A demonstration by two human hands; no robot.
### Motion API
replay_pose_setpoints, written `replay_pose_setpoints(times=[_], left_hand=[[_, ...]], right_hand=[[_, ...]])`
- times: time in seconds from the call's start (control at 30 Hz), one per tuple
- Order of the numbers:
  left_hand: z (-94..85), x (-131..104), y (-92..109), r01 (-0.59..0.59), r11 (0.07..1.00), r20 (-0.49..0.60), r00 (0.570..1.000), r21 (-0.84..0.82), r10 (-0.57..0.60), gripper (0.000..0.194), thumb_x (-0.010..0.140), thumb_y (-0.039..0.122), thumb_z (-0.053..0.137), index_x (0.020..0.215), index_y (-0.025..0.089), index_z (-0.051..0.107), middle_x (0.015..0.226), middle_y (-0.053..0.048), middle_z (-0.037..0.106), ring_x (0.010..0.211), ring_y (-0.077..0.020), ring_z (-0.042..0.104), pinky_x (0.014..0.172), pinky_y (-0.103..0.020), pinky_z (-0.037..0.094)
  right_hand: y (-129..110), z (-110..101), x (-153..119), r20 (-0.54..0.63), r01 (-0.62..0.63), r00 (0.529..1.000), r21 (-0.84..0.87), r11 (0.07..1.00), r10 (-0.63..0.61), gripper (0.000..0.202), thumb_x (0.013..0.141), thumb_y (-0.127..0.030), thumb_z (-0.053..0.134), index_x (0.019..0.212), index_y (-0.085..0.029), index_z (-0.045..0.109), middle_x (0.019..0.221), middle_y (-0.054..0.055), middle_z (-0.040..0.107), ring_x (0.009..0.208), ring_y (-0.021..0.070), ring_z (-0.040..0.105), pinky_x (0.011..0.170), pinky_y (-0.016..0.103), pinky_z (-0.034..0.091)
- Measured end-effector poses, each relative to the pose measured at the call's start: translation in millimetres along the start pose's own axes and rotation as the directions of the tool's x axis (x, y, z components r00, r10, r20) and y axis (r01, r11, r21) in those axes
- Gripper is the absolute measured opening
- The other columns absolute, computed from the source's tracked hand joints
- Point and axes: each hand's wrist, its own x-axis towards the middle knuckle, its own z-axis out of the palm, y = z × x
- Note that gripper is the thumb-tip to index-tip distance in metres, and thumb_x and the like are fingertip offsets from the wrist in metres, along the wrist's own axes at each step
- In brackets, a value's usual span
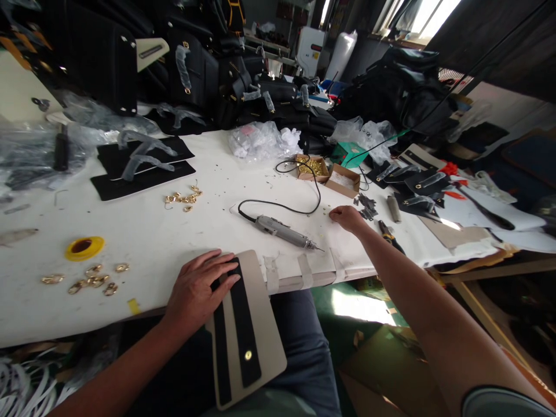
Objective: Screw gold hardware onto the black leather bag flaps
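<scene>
My left hand [200, 289] lies over the upper part of a beige panel [264, 324], fingers stretched across it and thumb apart. Two black strips [244, 318] run along this panel, one bearing a round brass-coloured stud [248, 355]. The panel slants from the table edge toward my lap. Farther right, my right hand [346, 218] touches the tabletop with its fingertips pinched together. Whatever is between them is too small to make out; tiny pale bits lie beside them. A grey corded electric screwdriver [284, 231] rests between my hands, its bit pointing right.
Gold-coloured clasps [93, 279] and a yellow tape roll [84, 248] lie at left. Small cardboard boxes [343, 180], one with brass pieces, stand behind the screwdriver. Pliers [391, 236] and dark metal plates [367, 206] are at right. Black bags [191, 75] pile up behind the table.
</scene>
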Motion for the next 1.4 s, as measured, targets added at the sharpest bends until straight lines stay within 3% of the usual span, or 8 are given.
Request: replay_pose_setpoints(times=[0.2, 0.4, 0.83, 1.17, 1.4], left_hand=[[0.2, 0, 0, -0.002, 1.000, 0.002, 1.000, 0.004, 0.002, 0.031, 0.100, 0.049, 0.062, 0.116, 0.029, 0.079, 0.131, -0.002, 0.077, 0.133, -0.0328, 0.063, 0.110, -0.053, 0.050], [0.1, 0, 1, 0.002, 1.000, 0.002, 1.000, -0.001, -0.002, 0.032, 0.099, 0.049, 0.062, 0.116, 0.029, 0.080, 0.131, -0.003, 0.077, 0.133, -0.0328, 0.063, 0.110, -0.054, 0.051], [0.0, 0, 1, 0.006, 1.000, 0.003, 1.000, -0.009, -0.006, 0.031, 0.099, 0.048, 0.062, 0.116, 0.029, 0.080, 0.131, -0.003, 0.077, 0.134, -0.0322, 0.062, 0.111, -0.053, 0.050], [-1.3, 1, 2, 0.031, 0.999, 0.007, 1.000, -0.019, -0.031, 0.030, 0.098, 0.049, 0.062, 0.114, 0.031, 0.080, 0.131, -0.002, 0.078, 0.133, -0.0321, 0.063, 0.112, -0.052, 0.050], [-0.8, 1, 3, 0.038, 0.999, 0.002, 0.999, -0.018, -0.037, 0.030, 0.098, 0.048, 0.062, 0.113, 0.029, 0.081, 0.129, -0.002, 0.078, 0.133, -0.0330, 0.063, 0.110, -0.053, 0.050]], right_hand=[[3, 5, 11, 0.010, -0.049, 0.999, 0.053, 0.997, 0.048, 0.015, 0.077, -0.028, 0.072, 0.082, -0.017, 0.081, 0.066, 0.003, 0.073, 0.060, 0.0150, 0.064, 0.055, 0.022, 0.045], [5, 10, 11, -0.007, -0.073, 0.997, 0.051, 0.996, 0.073, 0.019, 0.079, -0.030, 0.074, 0.089, -0.016, 0.080, 0.066, 0.003, 0.074, 0.056, 0.0137, 0.063, 0.055, 0.021, 0.050], [-21, -7, -9, -0.036, 0.005, 0.999, -0.318, 0.948, -0.017, 0.017, 0.086, -0.036, 0.071, 0.089, -0.024, 0.083, 0.095, 0.009, 0.079, 0.092, 0.0249, 0.070, 0.073, 0.029, 0.046], [-31, -19, -11, 0.053, 0.029, 0.999, -0.427, 0.904, -0.007, 0.022, 0.087, -0.037, 0.070, 0.100, -0.027, 0.085, 0.097, 0.006, 0.081, 0.086, 0.0231, 0.072, 0.065, 0.028, 0.045], [-46, -15, -14, 0.088, 0.111, 0.993, -0.580, 0.807, -0.073, 0.028, 0.092, -0.030, 0.061, 0.106, -0.022, 0.084, 0.112, 0.015, 0.079, 0.104, 0.0324, 0.072, 0.082, 0.035, 0.050]])
